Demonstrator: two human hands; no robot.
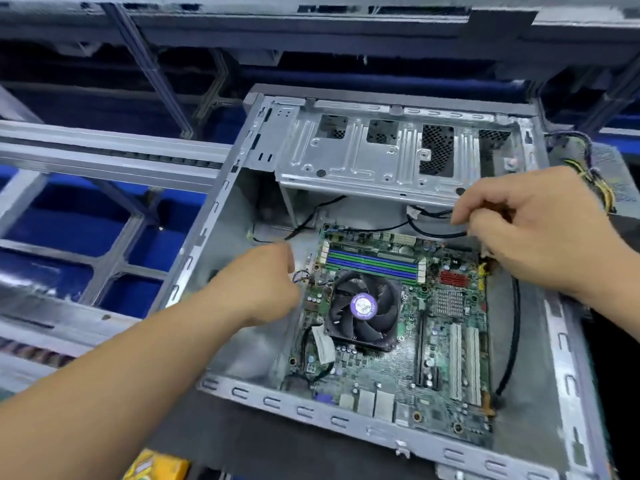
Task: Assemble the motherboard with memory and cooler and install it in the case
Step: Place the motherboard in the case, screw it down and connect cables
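Head cam view: the motherboard (398, 327) is sitting flat inside the open metal case (346, 422), over toward the right side of the case floor. The cooler (363, 308), a black fan with a purple sticker on the hub, is mounted on it, and just behind that are the memory slots (374, 261), blue and green. The left hand (263, 282) reaches in at the board's left edge with its fingers curled in around some small wires (302, 276) there, though I can't tell if it actually has hold of them. The right hand (530, 233) is up over the far right corner of the board, fingers bunched together and pinching a black cable (433, 233) that loops under the drive cage (381, 150).
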